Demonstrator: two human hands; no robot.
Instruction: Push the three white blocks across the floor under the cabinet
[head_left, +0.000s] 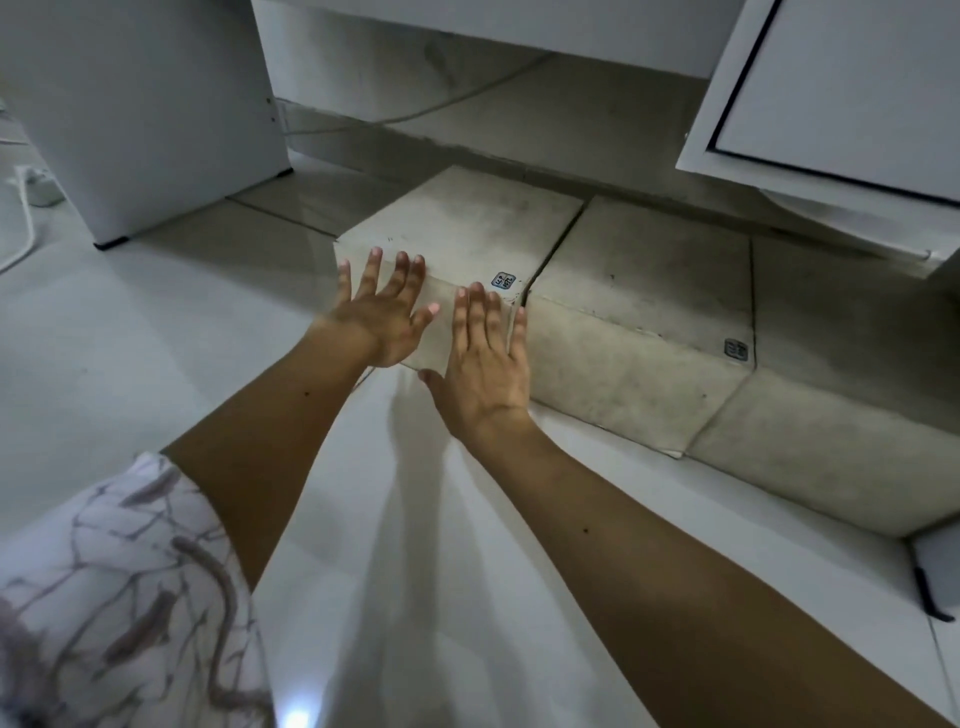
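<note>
Three dirty white blocks lie side by side on the floor in a row running from centre to right. The left block carries a small blue sticker on top, and so does the middle block. The right block reaches under the open cabinet door. My left hand and my right hand press flat, fingers spread, against the near face of the left block. Behind the blocks a dim gap runs under the cabinet.
A white cabinet door hangs open at upper right above the right block. A white unit stands at left on the glossy white floor. Cables lie at far left, and a wire runs under the cabinet.
</note>
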